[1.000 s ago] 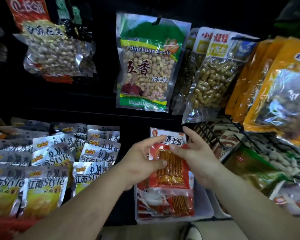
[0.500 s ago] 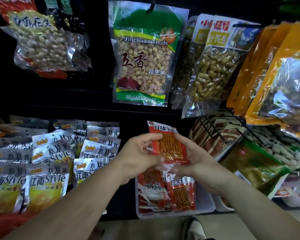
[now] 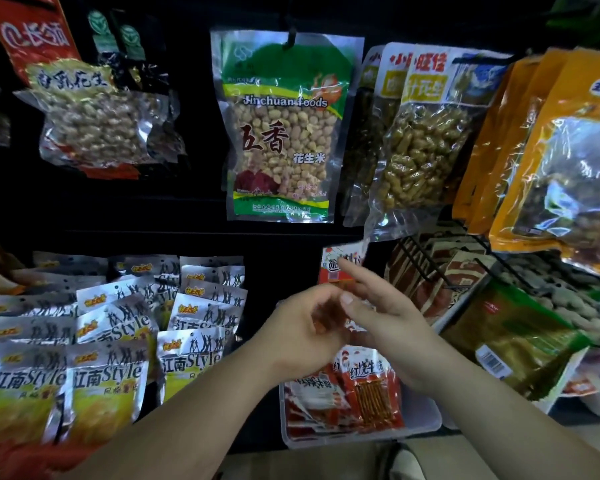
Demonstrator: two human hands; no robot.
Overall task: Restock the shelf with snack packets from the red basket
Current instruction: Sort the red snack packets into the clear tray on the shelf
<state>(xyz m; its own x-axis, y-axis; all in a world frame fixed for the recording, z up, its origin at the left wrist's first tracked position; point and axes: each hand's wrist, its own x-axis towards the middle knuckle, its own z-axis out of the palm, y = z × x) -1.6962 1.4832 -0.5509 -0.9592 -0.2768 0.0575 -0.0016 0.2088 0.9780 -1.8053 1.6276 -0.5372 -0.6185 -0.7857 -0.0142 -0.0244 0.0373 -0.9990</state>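
Observation:
A red snack packet [image 3: 338,271] with orange sticks stands upright at the back of a clear plastic bin [image 3: 426,419] on the lower shelf. My right hand [image 3: 392,327] lies against its front, index finger stretched up over the printed top. My left hand [image 3: 300,332] is curled round the packet's lower part, which is mostly hidden and blurred. More red packets of the same kind [image 3: 368,389] lie flat in the bin below my hands. A red shape [image 3: 11,460] shows at the bottom left edge, too blurred to identify.
Silver and yellow packets [image 3: 108,344] fill the shelf to the left in several rows. Bags of peanuts [image 3: 281,133] hang on hooks above. On the right, a black wire rack [image 3: 440,268] holds brown packets, beside orange bags [image 3: 551,150] and a green packet [image 3: 513,341].
The red packet has gone up and back, from in front of my hands to upright behind my right fingers. My right hand now lies over its front. The view tilted slightly.

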